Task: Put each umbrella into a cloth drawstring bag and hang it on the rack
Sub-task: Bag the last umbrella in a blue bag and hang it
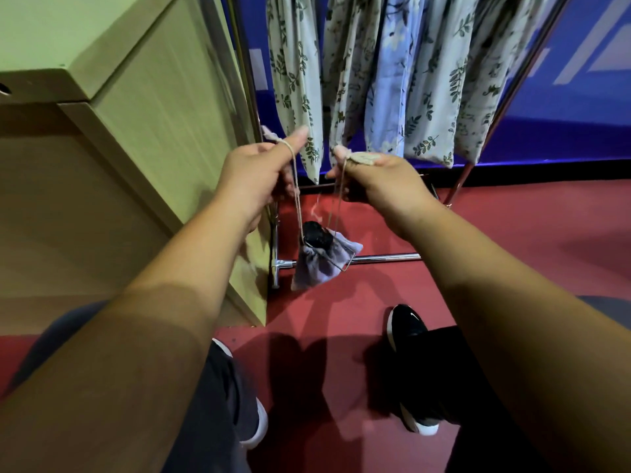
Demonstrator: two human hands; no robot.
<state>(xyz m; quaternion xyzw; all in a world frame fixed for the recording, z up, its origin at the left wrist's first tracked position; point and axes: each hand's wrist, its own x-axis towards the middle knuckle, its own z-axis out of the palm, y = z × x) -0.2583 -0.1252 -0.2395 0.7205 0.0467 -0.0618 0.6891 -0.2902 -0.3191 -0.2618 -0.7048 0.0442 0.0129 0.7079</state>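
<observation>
A lilac cloth drawstring bag hangs low in front of me, with a black umbrella poking out of its gathered mouth. Two thin beige drawstrings run up from the bag to my hands. My left hand pinches one string end between thumb and fingers. My right hand pinches the other string, which has a small cloth tab at its end. The bag hangs below and between both hands. Behind them several filled leaf-print and blue bags hang from the metal rack.
A pale wooden cabinet stands close on the left, beside the rack's upright. The floor is red, and a blue wall is behind the rack. My feet in dark shoes are below.
</observation>
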